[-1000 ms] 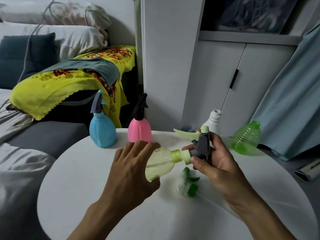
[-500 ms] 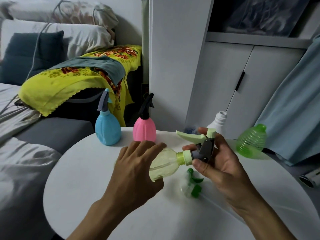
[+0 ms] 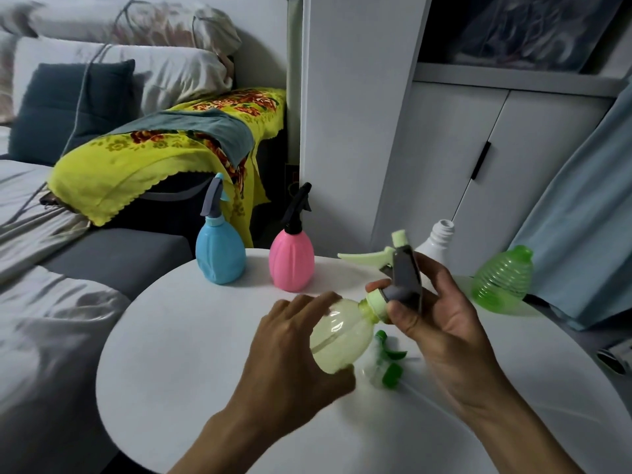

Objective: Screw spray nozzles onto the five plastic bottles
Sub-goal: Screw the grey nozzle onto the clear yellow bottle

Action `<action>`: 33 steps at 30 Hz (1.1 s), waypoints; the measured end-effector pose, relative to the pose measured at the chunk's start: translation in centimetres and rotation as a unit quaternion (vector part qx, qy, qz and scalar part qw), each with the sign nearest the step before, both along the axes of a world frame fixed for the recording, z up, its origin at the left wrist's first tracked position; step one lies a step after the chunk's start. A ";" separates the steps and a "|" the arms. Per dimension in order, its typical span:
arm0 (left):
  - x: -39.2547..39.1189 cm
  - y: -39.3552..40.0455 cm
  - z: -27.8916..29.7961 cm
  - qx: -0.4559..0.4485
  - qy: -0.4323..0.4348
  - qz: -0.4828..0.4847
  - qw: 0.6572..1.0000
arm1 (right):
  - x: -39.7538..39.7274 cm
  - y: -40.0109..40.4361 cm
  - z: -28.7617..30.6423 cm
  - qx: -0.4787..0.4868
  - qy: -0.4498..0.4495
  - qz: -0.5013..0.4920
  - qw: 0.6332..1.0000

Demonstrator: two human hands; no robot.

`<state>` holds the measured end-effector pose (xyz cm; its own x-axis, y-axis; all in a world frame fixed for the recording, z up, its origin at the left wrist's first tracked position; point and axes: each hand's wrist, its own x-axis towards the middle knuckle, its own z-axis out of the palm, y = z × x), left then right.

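My left hand (image 3: 290,340) grips a pale yellow-green translucent bottle (image 3: 340,331), tilted with its neck up to the right, above the round white table (image 3: 191,336). My right hand (image 3: 434,313) holds the grey and light-green spray nozzle (image 3: 402,275) at the bottle's neck, its collar sitting over the opening. A blue bottle (image 3: 220,251) and a pink bottle (image 3: 291,261) stand at the table's far side with nozzles on. A white bottle (image 3: 439,239) and a ribbed green bottle (image 3: 502,278) stand at the back right, both uncapped. A green and clear nozzle (image 3: 384,362) lies on the table under my hands.
A grey sofa with a yellow flowered cloth (image 3: 143,159) and pillows lies to the left. A white cabinet (image 3: 461,159) stands behind the table, and a light blue curtain (image 3: 588,200) hangs at the right.
The nozzle has turned in my right hand so its head now points upward, with its collar on the bottle's neck. The view has shifted slightly left.
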<state>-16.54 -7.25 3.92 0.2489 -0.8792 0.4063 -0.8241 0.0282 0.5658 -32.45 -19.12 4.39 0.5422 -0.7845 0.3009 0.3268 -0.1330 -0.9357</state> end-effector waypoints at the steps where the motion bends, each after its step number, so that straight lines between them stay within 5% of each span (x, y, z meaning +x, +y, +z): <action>1: -0.5 0.1 -0.1 0.012 0.060 0.002 0.998 | 0.3 0.1 0.0 0.009 -0.004 -0.010 1.000; 7: -0.8 -0.6 0.7 0.110 0.320 -0.078 0.938 | 1.3 -0.4 -0.5 0.085 -0.005 0.018 0.996; 12: 0.1 -0.8 1.0 0.189 0.373 -0.122 0.900 | 0.8 -1.0 -0.5 0.057 0.059 -0.029 0.996; 16: 1.4 -0.6 1.8 0.204 0.308 -0.170 0.914 | -0.7 -1.1 0.8 -0.202 0.192 -0.139 0.950; 19: 2.0 -0.2 2.8 0.225 0.272 -0.217 0.910 | -1.5 -0.7 1.7 -0.484 0.230 -0.181 0.824; 22: 2.5 0.0 3.0 0.239 0.221 -0.228 0.918 | -2.0 0.1 1.7 -0.591 0.250 -0.186 0.744; 33: 5.3 1.3 2.2 0.258 0.015 -0.140 0.956 | -0.8 2.5 -0.4 -0.573 0.309 -0.059 0.757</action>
<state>-11.22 -5.93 6.13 -0.0202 -0.9944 -0.1034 -0.8081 -0.0447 0.5873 -33.27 -16.62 4.01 0.8036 -0.2541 0.5382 -0.2026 -0.9671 -0.1542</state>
